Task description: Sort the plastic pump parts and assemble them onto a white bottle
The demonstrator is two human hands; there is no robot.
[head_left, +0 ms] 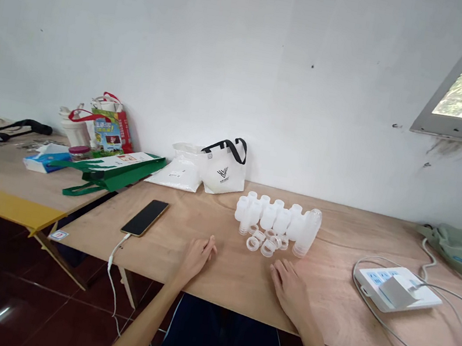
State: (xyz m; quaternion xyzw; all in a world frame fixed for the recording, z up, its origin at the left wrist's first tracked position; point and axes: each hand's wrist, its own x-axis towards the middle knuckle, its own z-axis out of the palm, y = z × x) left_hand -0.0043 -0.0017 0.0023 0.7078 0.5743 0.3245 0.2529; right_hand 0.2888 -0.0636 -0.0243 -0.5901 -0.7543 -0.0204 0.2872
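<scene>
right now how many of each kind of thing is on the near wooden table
small clear plastic bottles: hard to count exactly, roughly 10
loose clear rings: about 5
phone: 1
white tote bag: 1
white plastic pouch: 1
power strip: 1
green cloth bag: 1
total: roughly 20
The left hand and right hand rest flat on the table, holding nothing.

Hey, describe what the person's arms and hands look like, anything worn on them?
Both arms are bare as far as the picture shows: no sleeves reach the forearms or wrists. The left hand and the right hand carry no gloves, and no watch, bracelet or ring shows. The fingers are slim, the forearms lean. No markings or cables on them.
</scene>
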